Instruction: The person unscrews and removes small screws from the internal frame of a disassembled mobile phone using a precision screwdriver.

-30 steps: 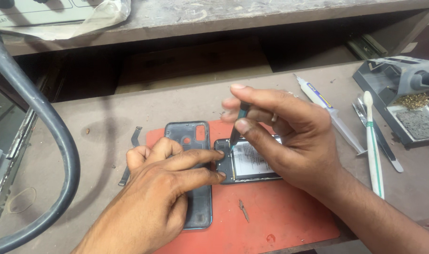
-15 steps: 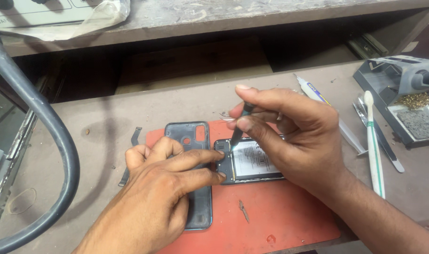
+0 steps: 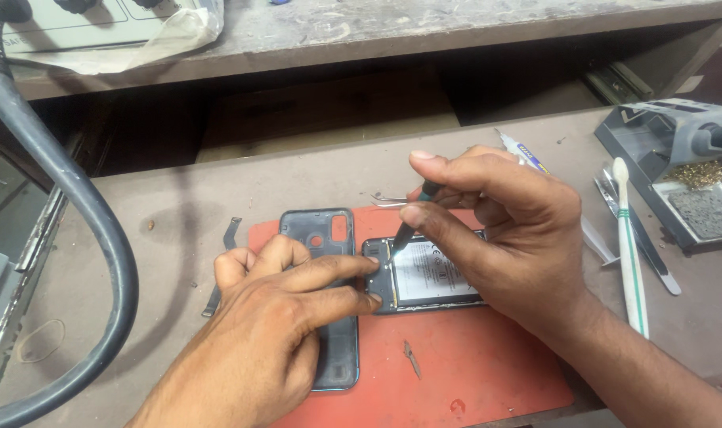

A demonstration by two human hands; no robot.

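The right hand (image 3: pixel 504 230) is pinching a slim dark-handled screwdriver (image 3: pixel 412 218) between thumb and fingertips, its tip pressing down at the upper left corner of the opened black phone body (image 3: pixel 424 277) with its pale battery showing — it looks like a screw is being worked there. The left hand (image 3: pixel 274 317) is lying flat, two fingers stretched together and steadying the phone's left edge, palm resting over the detached dark back cover (image 3: pixel 321 238). Both are sitting on the red rubber mat (image 3: pixel 472 364). Keeping the tip seated squarely seems the delicate part. A white-handled brush (image 3: pixel 630 246) lies well apart, rightward.
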